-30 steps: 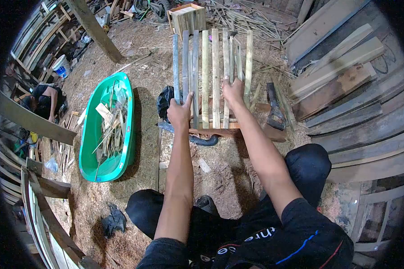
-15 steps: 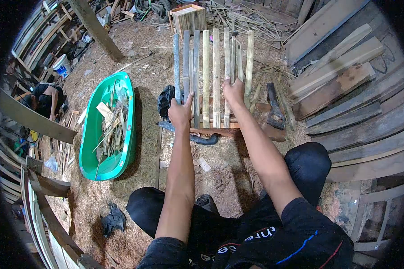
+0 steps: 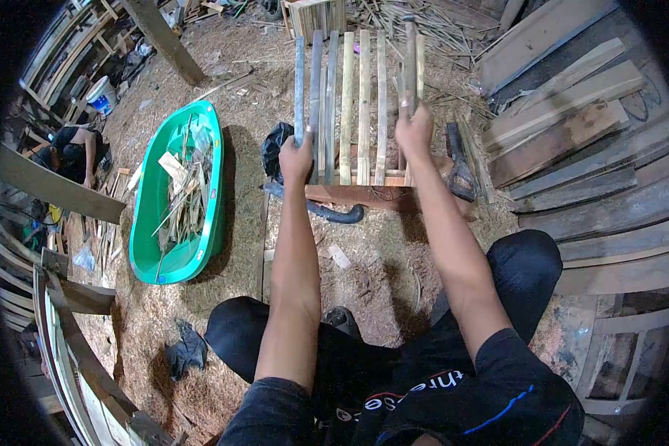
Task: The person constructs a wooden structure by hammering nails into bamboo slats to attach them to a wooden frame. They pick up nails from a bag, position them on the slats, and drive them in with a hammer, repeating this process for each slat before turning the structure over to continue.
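Observation:
A slatted wooden crate (image 3: 364, 111) stands in front of me, its pale and grey slats pointing away. My left hand (image 3: 296, 158) is closed around the grey slat at its left edge. On the right side, my right hand (image 3: 415, 134) is closed around a darker stick (image 3: 409, 63) with a dark top end, which reaches beyond the slats; whether it belongs to the crate I cannot tell. Below the slats lies a reddish-brown wooden block (image 3: 364, 199). A curved dark pipe (image 3: 338, 215) rests nearer to me.
A green tub (image 3: 214, 230) of wood scraps stands at left. Right of the crate lies a dark tool with a looped handle (image 3: 461, 182). Boards (image 3: 565, 141) line the right side. Another slatted crate (image 3: 316, 21) sits behind. A person (image 3: 78, 152) crouches far left.
My right hand has shifted right to the crate's side, and the darker stick now stands out above it. My left hand stays on the left slat. The view has shifted slightly.

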